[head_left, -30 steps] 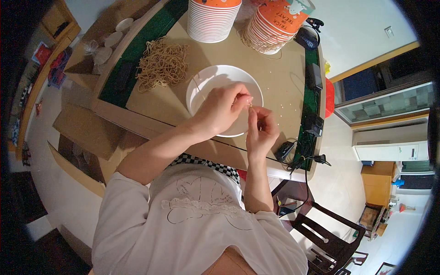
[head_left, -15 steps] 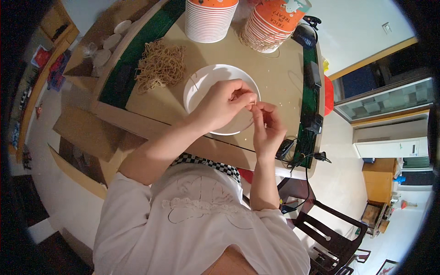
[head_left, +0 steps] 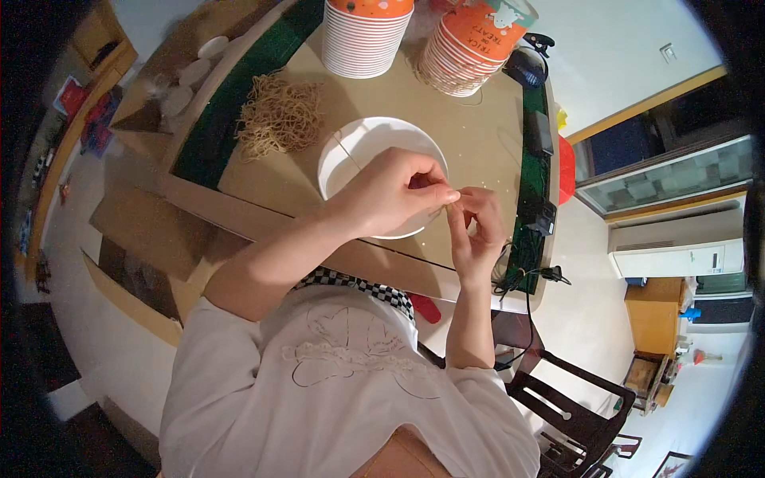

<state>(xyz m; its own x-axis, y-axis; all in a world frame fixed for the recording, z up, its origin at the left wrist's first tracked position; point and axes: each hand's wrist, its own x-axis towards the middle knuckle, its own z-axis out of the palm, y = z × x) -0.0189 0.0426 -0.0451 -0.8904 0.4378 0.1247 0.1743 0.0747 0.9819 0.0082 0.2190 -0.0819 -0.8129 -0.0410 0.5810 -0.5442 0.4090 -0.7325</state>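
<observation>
My left hand [head_left: 398, 191] is over a round white bowl [head_left: 328, 163], thumb and fingertips pinched together. Just past the bowl's right rim, my right hand [head_left: 478, 231] is closed too, its fingertips meeting those of the left. A thin tan cord [head_left: 347, 150] crosses the bowl's far left rim and runs in under my left hand. It seems to be what both hands pinch, though the fingers cover most of it. Left of the bowl lies a tangled heap of the same tan cord [head_left: 280, 118].
Two stacks of paper cups, one orange-and-white upright [head_left: 366, 44] and one tilted [head_left: 470, 52] with cord around it, stand at the table's far side. Black adapters [head_left: 543, 217] and cables [head_left: 522, 279] line the right edge. An open cardboard box [head_left: 151, 239] is at the left; a dark chair [head_left: 570, 398] lower right.
Both hands have shifted slightly right and nearer, still pinched together, and the right hand has turned a little. The cord across the bowl rim now lies longer and straighter.
</observation>
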